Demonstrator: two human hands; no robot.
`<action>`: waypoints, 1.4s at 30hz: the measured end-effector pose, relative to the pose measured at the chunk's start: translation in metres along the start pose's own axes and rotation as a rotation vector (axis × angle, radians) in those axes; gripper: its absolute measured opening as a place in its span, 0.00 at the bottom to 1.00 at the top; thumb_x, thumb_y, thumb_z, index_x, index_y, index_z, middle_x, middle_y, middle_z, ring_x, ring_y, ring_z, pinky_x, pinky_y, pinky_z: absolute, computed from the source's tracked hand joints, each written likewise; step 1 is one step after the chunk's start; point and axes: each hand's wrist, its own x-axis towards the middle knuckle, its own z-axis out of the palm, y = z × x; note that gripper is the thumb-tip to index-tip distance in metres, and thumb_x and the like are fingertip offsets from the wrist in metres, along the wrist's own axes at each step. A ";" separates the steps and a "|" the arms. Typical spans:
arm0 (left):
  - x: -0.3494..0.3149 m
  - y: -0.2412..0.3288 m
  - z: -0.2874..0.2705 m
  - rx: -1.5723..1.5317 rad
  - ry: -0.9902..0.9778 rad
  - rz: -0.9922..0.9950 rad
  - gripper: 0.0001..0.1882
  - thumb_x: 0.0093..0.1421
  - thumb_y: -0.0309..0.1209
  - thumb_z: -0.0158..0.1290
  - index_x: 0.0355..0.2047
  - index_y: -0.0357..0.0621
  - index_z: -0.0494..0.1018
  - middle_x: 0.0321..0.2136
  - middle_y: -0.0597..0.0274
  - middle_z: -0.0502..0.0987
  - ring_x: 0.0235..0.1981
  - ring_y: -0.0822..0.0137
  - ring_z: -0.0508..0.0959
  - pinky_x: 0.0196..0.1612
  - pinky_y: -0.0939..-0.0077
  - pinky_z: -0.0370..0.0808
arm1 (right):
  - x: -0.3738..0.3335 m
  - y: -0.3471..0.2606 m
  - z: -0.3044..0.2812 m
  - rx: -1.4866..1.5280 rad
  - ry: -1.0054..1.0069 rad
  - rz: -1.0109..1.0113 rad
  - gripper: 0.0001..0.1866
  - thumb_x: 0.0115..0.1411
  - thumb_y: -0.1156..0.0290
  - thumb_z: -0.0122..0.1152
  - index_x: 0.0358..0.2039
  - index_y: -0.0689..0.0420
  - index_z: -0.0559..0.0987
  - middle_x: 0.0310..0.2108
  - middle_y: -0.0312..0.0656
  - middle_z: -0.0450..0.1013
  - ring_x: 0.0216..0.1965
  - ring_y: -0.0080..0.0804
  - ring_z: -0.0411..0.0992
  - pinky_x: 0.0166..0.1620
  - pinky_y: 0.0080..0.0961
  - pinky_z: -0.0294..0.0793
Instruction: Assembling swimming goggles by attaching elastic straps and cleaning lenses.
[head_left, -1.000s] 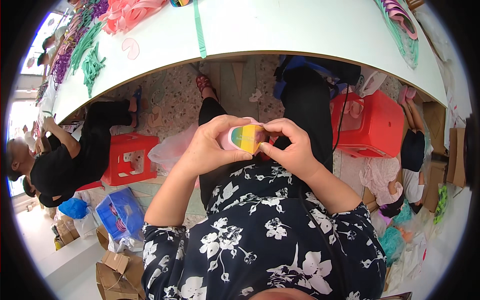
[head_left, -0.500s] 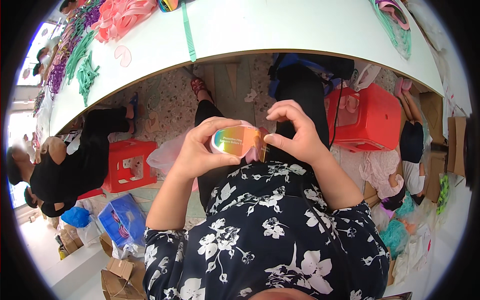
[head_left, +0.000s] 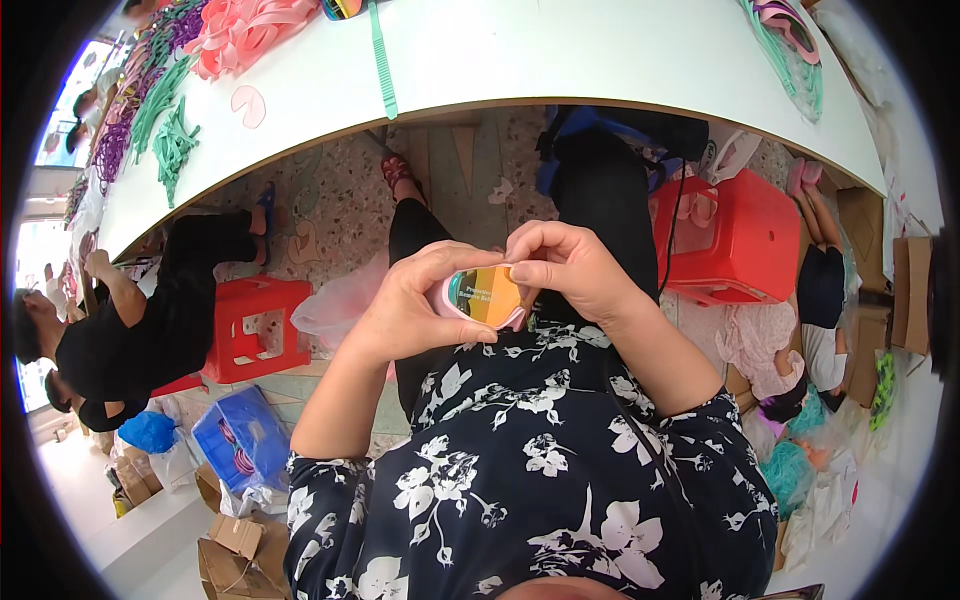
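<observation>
Here, your left hand [head_left: 415,305] and your right hand [head_left: 565,265] meet in front of your chest, above your dark flowered top [head_left: 540,470], and together they hold a pair of pink goggles [head_left: 485,297] with a mirrored lens that shades from green to orange. Your left hand cups the goggles from the left and from below, with the thumb lying along the lower rim. Your right hand closes over the right end, with a fingertip pressed on the lens near its right edge. The goggles sit between both hands, lens facing up toward you, well below the edge of the white table [head_left: 600,60]. On the table, a green strap [head_left: 381,60] lies near the edge and a heap of pink parts [head_left: 245,30] lies farther left. A red stool [head_left: 740,240] stands on the floor to your right. Another red stool [head_left: 250,325] stands to your left, beside a seated person in black [head_left: 120,340].
</observation>
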 end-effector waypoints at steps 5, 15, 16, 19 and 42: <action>0.002 0.002 0.003 0.024 0.004 0.013 0.36 0.37 0.33 0.76 0.51 0.45 0.78 0.45 0.58 0.80 0.48 0.61 0.78 0.53 0.69 0.74 | 0.000 0.004 -0.003 0.082 0.033 0.000 0.04 0.61 0.75 0.66 0.34 0.61 0.80 0.36 0.35 0.74 0.41 0.22 0.74 0.46 0.21 0.73; 0.002 -0.006 0.005 -0.138 0.023 -0.002 0.36 0.38 0.35 0.77 0.50 0.38 0.77 0.46 0.58 0.79 0.49 0.65 0.77 0.55 0.70 0.70 | -0.003 0.009 -0.005 -0.149 -0.043 -0.334 0.09 0.61 0.75 0.65 0.42 0.59 0.81 0.45 0.37 0.70 0.49 0.23 0.70 0.51 0.22 0.70; 0.002 -0.007 0.005 -0.163 0.030 0.014 0.36 0.39 0.35 0.77 0.49 0.38 0.77 0.46 0.58 0.78 0.49 0.65 0.76 0.55 0.70 0.70 | -0.004 0.008 -0.004 -0.088 -0.061 -0.318 0.11 0.61 0.74 0.65 0.44 0.59 0.80 0.46 0.37 0.70 0.49 0.24 0.70 0.52 0.22 0.70; -0.002 -0.009 0.006 -0.392 0.110 -0.056 0.33 0.40 0.31 0.75 0.49 0.40 0.77 0.44 0.62 0.77 0.48 0.68 0.76 0.53 0.72 0.71 | -0.011 0.000 -0.007 0.031 -0.085 -0.060 0.16 0.63 0.71 0.64 0.51 0.58 0.78 0.46 0.37 0.74 0.47 0.24 0.73 0.51 0.23 0.73; -0.010 -0.011 0.009 -0.622 0.106 -0.203 0.34 0.43 0.24 0.72 0.52 0.35 0.75 0.49 0.58 0.78 0.49 0.70 0.77 0.55 0.74 0.72 | -0.004 0.016 -0.010 0.010 -0.010 -0.152 0.09 0.66 0.72 0.59 0.40 0.63 0.83 0.35 0.34 0.77 0.38 0.18 0.73 0.46 0.19 0.72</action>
